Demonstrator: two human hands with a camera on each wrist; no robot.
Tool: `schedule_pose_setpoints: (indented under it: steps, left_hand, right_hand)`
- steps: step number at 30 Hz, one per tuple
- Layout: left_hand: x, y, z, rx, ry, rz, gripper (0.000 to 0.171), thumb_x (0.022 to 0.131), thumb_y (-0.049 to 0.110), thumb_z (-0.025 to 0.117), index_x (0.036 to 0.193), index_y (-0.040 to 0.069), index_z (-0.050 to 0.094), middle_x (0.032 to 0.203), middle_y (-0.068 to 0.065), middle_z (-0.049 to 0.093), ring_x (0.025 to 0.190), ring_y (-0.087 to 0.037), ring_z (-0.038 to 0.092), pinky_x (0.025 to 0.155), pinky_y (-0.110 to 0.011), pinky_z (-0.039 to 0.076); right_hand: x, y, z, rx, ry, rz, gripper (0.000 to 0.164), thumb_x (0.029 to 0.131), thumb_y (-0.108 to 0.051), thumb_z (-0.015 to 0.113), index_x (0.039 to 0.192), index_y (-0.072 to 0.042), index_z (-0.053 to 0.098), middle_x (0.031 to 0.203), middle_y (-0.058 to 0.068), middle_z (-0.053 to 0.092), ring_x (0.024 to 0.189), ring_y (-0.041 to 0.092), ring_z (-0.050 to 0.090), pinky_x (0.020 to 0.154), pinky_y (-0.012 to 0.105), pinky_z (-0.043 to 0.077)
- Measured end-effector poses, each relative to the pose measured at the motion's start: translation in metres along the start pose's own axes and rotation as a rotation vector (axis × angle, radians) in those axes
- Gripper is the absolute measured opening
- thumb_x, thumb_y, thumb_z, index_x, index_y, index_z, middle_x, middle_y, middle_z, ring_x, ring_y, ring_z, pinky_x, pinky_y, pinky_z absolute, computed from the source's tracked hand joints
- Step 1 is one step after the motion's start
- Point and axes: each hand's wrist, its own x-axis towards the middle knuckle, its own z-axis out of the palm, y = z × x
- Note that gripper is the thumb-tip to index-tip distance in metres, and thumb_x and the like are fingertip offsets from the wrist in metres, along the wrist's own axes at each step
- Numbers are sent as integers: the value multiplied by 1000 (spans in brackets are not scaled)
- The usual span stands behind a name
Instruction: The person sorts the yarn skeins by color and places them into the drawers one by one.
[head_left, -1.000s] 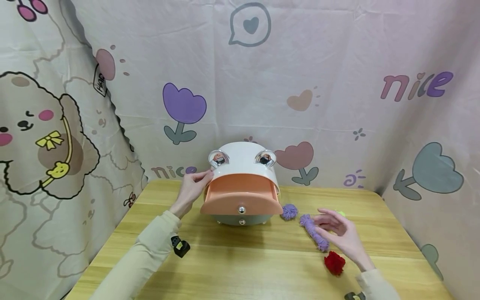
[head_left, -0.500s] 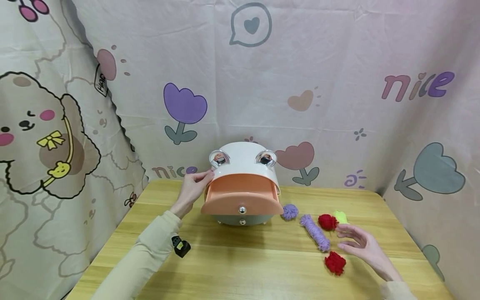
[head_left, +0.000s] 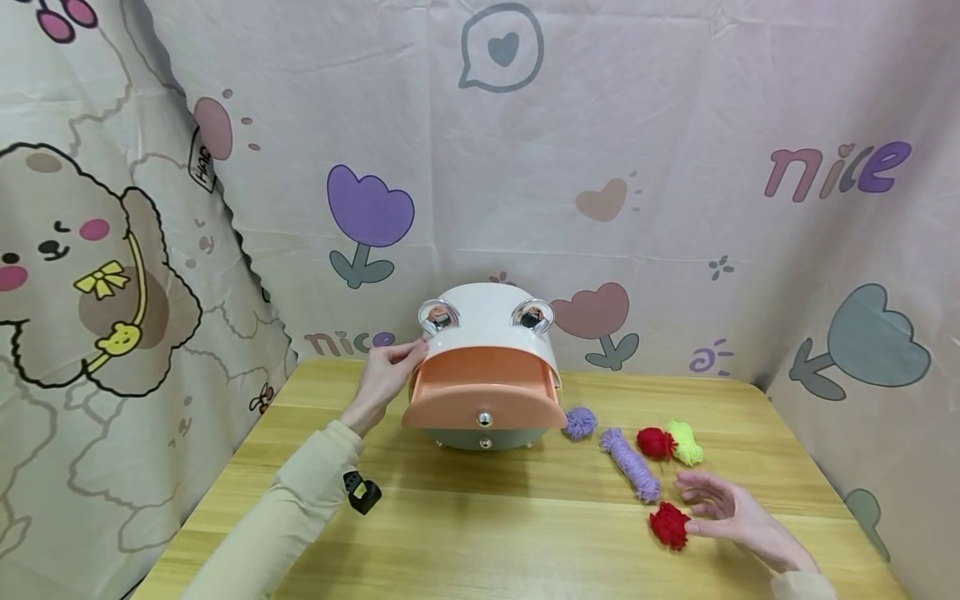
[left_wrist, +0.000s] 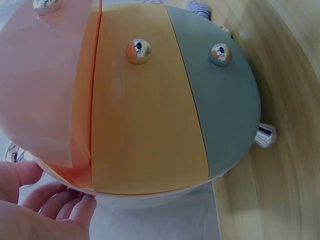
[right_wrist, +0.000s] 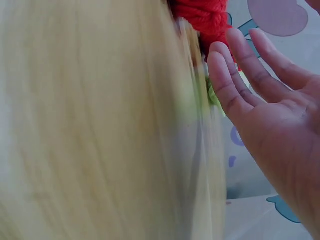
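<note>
A frog-shaped storage box (head_left: 487,321) with a white shell and silvery eyes stands at the table's middle. Its upper orange drawer (head_left: 480,404) is pulled out. My left hand (head_left: 386,379) grips the shell's left edge; in the left wrist view, thumb and bent fingers meet the rim beside the drawer. On the right, my right hand (head_left: 738,517) is close beside the nearest red yarn bundle (head_left: 669,526), fingers spread and slightly bent, holding nothing. Whether the thumb touches that yarn, I cannot tell. In the right wrist view, red yarn (right_wrist: 207,17) appears beyond the fingertips.
Right of the box lie a purple yarn ball (head_left: 580,423), a long purple yarn skein (head_left: 631,467), another red yarn bundle (head_left: 656,443) and a yellow-green one (head_left: 686,442). A printed curtain (head_left: 480,167) hangs behind the wooden table (head_left: 480,533).
The right hand has drawn back from above the purple skein, moving right and toward the near red yarn, uncovering the farther red and yellow-green bundles. My left hand stays on the box.
</note>
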Motion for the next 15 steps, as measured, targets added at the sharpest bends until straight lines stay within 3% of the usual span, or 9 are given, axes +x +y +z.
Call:
schedule_pose_setpoints:
  steps: [6, 15]
  left_hand:
    - [0, 0, 0, -1, -2, 0, 43, 102, 26, 60, 138, 3, 58, 146, -18, 55, 139, -35, 52, 114, -48, 45]
    - [-1, 1, -1, 1, -10, -3, 43, 102, 26, 59, 139, 3, 58, 148, -18, 54, 139, -37, 51, 114, -48, 45]
  right_hand:
    - [-2, 3, -3, 47, -83, 20, 57, 88, 9, 65, 141, 11, 42, 136, -15, 62, 119, -1, 59, 98, 14, 50]
    - [-1, 8, -4, 61, -138, 56, 62, 88, 7, 66, 135, 28, 31, 132, -13, 63, 117, -2, 60, 97, 13, 49]
